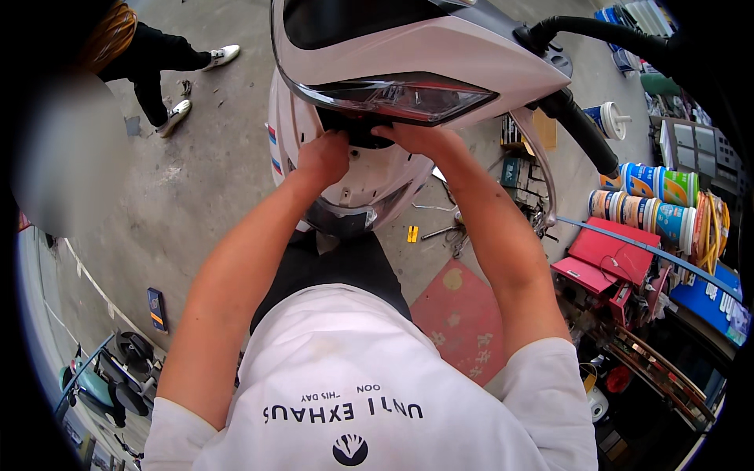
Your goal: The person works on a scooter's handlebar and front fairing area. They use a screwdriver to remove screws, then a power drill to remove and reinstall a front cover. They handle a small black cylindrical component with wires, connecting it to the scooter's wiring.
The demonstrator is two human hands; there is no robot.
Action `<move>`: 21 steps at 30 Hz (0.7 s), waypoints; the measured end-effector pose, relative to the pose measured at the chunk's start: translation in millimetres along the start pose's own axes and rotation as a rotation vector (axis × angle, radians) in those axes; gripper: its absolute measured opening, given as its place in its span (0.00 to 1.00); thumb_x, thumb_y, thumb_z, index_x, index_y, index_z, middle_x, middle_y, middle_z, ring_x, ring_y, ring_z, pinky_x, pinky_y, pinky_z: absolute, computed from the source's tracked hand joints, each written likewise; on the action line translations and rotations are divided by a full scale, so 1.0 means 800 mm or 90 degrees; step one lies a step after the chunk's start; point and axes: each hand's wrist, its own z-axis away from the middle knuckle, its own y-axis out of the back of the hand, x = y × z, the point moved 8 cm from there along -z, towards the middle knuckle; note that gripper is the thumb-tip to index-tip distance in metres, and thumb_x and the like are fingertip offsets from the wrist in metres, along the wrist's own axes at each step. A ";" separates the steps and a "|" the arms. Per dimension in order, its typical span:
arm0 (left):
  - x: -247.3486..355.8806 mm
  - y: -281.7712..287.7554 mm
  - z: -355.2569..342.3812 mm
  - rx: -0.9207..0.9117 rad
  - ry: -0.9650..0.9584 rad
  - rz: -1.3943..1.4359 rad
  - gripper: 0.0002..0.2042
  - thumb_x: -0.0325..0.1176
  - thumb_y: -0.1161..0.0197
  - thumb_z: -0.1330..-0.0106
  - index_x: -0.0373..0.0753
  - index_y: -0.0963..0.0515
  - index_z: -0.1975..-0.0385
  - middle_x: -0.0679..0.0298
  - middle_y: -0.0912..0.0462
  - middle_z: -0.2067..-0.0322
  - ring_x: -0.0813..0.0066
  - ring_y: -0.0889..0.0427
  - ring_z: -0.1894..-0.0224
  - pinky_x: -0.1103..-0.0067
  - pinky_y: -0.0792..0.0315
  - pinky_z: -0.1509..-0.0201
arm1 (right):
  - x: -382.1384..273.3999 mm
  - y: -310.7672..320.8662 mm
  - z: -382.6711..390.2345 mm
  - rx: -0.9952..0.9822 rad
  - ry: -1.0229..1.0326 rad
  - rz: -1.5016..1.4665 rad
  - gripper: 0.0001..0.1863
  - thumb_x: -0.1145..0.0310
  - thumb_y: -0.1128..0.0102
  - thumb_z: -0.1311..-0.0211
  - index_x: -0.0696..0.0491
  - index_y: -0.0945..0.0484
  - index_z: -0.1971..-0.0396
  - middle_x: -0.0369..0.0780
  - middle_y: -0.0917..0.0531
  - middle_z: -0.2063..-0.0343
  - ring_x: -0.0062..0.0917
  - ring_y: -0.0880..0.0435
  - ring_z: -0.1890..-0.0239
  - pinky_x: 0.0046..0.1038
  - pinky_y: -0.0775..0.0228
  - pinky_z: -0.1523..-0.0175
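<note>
A white scooter stands in front of me, its clear headlight just above my hands. Below the headlight is a dark opening in the white front panel. At the left edge of this opening my left hand is closed, fingertips at the gap. My right hand reaches in from the other side, its thumb side at the dark gap and the fingers curled and partly hidden. What either hand grips there is too hidden to make out.
On the right are a black handlebar grip, paint buckets, and a red toolbox. Metal tools and a small yellow box lie on the concrete floor. Another person's legs show at the upper left.
</note>
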 end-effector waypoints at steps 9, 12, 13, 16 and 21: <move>0.003 0.005 -0.003 0.011 -0.032 0.025 0.09 0.36 0.37 0.42 0.42 0.18 0.64 0.58 0.17 0.60 0.56 0.17 0.55 0.65 0.22 0.54 | 0.037 -0.019 -0.013 -0.065 -0.080 -0.125 0.36 0.63 0.18 0.65 0.49 0.21 0.49 0.40 0.20 0.52 0.34 0.25 0.46 0.34 0.33 0.40; -0.001 0.005 0.001 0.018 -0.026 0.049 0.09 0.36 0.37 0.42 0.42 0.19 0.63 0.58 0.17 0.60 0.56 0.17 0.55 0.65 0.22 0.53 | 0.036 -0.035 -0.009 -0.015 -0.045 -0.061 0.38 0.69 0.18 0.67 0.52 0.23 0.48 0.39 0.20 0.53 0.31 0.26 0.46 0.32 0.32 0.41; -0.004 0.005 0.002 0.023 -0.024 0.060 0.09 0.36 0.37 0.42 0.42 0.19 0.64 0.58 0.17 0.60 0.56 0.17 0.55 0.65 0.22 0.53 | 0.041 -0.035 -0.001 0.004 -0.062 -0.140 0.38 0.70 0.19 0.67 0.53 0.24 0.47 0.40 0.20 0.52 0.30 0.26 0.46 0.32 0.32 0.41; 0.001 0.002 0.001 0.035 -0.061 0.045 0.08 0.34 0.38 0.42 0.41 0.19 0.64 0.56 0.17 0.60 0.55 0.17 0.54 0.64 0.22 0.54 | 0.054 -0.043 0.006 -0.031 -0.126 -0.304 0.39 0.72 0.20 0.65 0.53 0.25 0.46 0.42 0.22 0.50 0.30 0.27 0.45 0.32 0.33 0.40; -0.002 -0.004 -0.007 0.003 -0.039 0.052 0.10 0.35 0.37 0.43 0.39 0.19 0.64 0.52 0.17 0.61 0.52 0.17 0.57 0.62 0.22 0.54 | -0.013 -0.006 -0.004 -0.011 -0.079 0.049 0.32 0.51 0.31 0.52 0.45 0.24 0.45 0.46 0.19 0.53 0.40 0.22 0.48 0.41 0.32 0.41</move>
